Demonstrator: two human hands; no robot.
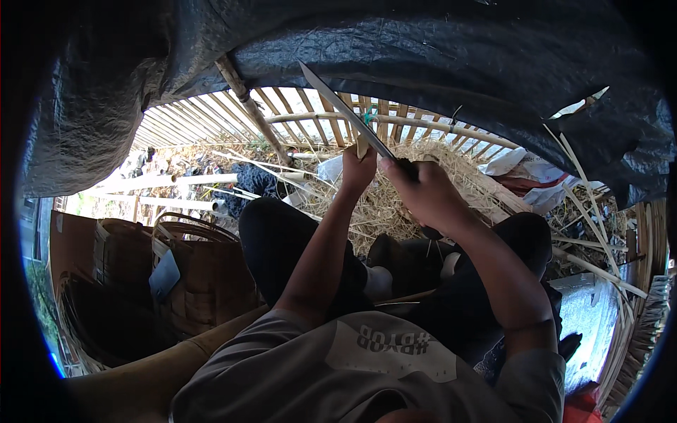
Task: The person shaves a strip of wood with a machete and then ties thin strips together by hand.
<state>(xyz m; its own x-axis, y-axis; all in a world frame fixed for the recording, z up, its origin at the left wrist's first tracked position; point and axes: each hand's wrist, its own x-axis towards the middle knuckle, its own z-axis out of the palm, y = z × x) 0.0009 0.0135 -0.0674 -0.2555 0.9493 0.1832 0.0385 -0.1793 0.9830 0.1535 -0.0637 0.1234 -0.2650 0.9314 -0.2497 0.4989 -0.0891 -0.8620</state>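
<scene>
My right hand (pixel 427 194) is closed round the dark handle of a machete (pixel 342 107). Its long blade slants up and to the left, away from me. Just left of it, my left hand (pixel 359 169) is closed on a short pale strip, apparently bamboo (pixel 362 145), whose end sticks up beside the blade. The blade crosses close to this strip; whether they touch I cannot tell. Both hands are held out in front of my knees, above a heap of straw-like shavings (pixel 381 204).
A slatted bamboo fence (pixel 402 130) stands ahead under a dark tarp (pixel 451 60). Woven baskets (pixel 204 275) sit at my left behind a thick bamboo pole (pixel 169 352). Cut bamboo poles (pixel 141 185) lie farther left. Pale sacks (pixel 529 169) and long strips (pixel 589 187) are at right.
</scene>
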